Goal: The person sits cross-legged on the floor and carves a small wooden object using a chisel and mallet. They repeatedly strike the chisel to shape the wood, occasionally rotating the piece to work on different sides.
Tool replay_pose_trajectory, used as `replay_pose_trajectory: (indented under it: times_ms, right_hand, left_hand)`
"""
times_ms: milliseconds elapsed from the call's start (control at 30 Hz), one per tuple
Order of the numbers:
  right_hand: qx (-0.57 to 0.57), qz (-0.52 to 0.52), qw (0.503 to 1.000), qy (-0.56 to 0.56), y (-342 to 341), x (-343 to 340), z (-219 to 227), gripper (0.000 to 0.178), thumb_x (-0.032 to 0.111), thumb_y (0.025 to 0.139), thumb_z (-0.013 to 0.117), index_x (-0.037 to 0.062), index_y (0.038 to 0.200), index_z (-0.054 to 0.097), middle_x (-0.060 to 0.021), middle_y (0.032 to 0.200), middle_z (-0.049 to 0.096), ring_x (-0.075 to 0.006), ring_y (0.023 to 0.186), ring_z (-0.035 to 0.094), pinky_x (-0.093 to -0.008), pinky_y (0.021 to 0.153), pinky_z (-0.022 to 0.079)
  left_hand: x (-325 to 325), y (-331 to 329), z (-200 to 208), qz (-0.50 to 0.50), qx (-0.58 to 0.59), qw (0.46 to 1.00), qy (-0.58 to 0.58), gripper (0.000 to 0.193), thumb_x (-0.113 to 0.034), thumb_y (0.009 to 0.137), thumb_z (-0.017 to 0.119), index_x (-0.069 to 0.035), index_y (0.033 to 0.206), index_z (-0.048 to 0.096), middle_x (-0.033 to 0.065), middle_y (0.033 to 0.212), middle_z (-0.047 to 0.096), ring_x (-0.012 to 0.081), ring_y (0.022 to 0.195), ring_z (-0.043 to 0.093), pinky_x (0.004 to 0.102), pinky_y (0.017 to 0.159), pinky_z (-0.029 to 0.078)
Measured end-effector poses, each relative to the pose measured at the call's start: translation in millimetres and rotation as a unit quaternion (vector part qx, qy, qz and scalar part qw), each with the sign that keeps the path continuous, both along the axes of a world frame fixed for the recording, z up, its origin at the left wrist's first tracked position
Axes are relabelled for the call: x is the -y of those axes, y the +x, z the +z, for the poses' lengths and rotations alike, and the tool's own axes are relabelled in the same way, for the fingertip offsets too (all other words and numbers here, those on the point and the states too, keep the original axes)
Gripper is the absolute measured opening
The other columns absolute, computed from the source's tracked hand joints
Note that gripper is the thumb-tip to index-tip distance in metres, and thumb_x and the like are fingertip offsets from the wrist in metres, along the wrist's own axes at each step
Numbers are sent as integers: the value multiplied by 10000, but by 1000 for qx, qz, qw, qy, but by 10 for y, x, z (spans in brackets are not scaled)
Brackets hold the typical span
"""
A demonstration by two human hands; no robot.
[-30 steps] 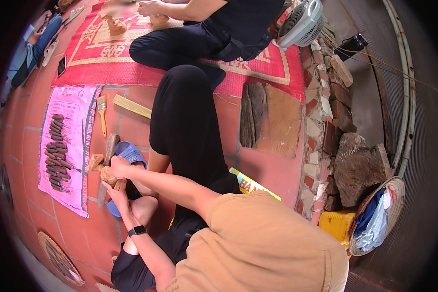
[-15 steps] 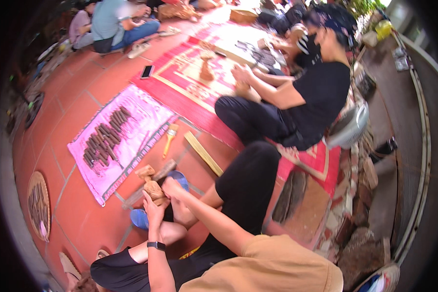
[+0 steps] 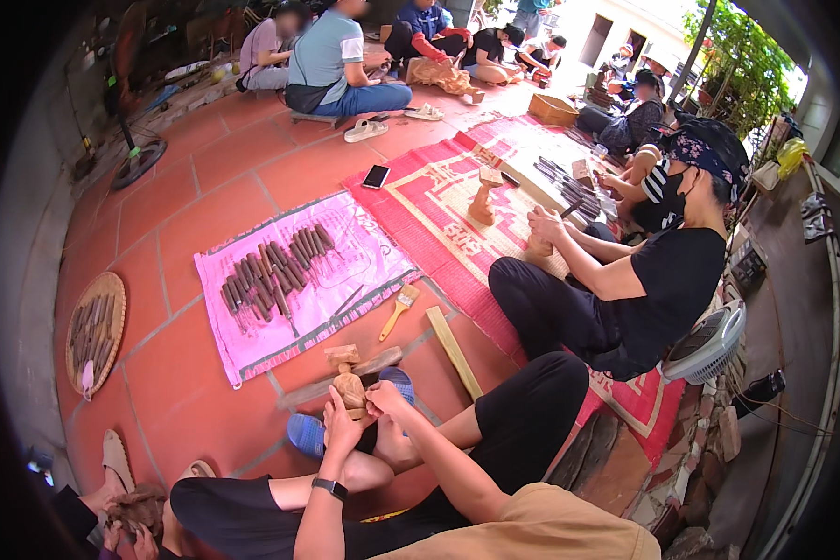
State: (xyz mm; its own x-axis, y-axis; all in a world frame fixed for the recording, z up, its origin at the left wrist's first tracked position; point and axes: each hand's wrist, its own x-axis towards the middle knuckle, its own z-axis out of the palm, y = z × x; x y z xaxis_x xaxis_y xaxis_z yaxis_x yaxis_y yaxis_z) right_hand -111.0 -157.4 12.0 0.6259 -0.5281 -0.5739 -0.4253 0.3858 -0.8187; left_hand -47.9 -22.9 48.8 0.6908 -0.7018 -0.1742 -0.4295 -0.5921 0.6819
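A pale wooden carving [image 3: 350, 389] with a narrow neck and a block-like top stands tilted between my feet. My left hand [image 3: 342, 429], with a dark watch on its wrist, is wrapped round the carving's near left side. Against its right side my right hand [image 3: 386, 399] is closed; whatever its fingers hold is too small to make out. Blue slippers [image 3: 305, 434] show on both sides of the carving. Just beyond it a weathered wooden bar [image 3: 383, 360] lies on the tiles. A brush [image 3: 399, 312] with a yellow handle rests farther off.
Dark-handled carving tools [image 3: 273, 271] lie in rows on a pink sheet [image 3: 345, 224]. More fill a round woven basket [image 3: 114, 280] at left. A wooden strip [image 3: 455, 352] lies near my right knee. A co-worker in black sits on a red mat [image 3: 420, 201] at right, holding wood.
The view has tilted up and swung left, so the scene sits farther right and lower and more people show at the back. Both my hands stay at the carving.
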Motion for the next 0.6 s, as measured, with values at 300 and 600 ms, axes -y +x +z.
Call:
replay_pose_trajectory:
  times_ms: [300,600]
  right_hand:
    - [-9,6,1000,-27,-4,27,3,155,79,842,565,-21,748,637,-66,570,580,-113,425,496,-244,369,350]
    - [11,-49,999,14,-12,-7,152,187,62,807,536,-27,679,638,-85,554,593,-131,406,497,-273,365,363]
  left_hand:
    - [-15,11,20,-1,-5,1000,0,1250,-476,614,827,16,1481,72,286,1220,443,466,1123,448,498,973,367]
    - [-79,46,27,7,-12,1000,25,1256,-474,613,827,11,1483,61,290,1241,431,465,1144,444,491,982,372]
